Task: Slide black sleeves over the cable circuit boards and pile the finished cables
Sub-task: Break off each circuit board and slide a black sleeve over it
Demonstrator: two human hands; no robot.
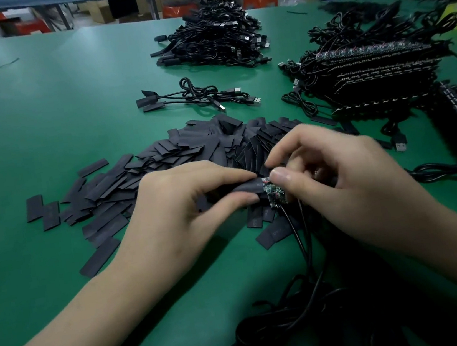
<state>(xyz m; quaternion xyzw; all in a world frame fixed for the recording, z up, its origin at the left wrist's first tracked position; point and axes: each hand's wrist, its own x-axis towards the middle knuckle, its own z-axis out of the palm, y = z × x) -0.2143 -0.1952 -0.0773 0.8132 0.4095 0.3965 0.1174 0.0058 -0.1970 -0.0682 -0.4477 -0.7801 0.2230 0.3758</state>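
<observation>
The left hand (185, 204) is pinching a black sleeve (245, 188) lying lengthwise just left of the circuit board (275, 195), mouth meeting the board's edge, while the right hand (348, 186) is pinching that board.

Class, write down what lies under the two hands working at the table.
Under the left hand and right hand a heap of loose black sleeves spreads on the green table. Whatever lies directly beneath the palms is hidden.

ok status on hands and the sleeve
Left hand pinches black flat sleeve; right hand holds small green circuit board. Board mostly bare. Underneath, loose sleeve pile; nothing blocking.
</observation>
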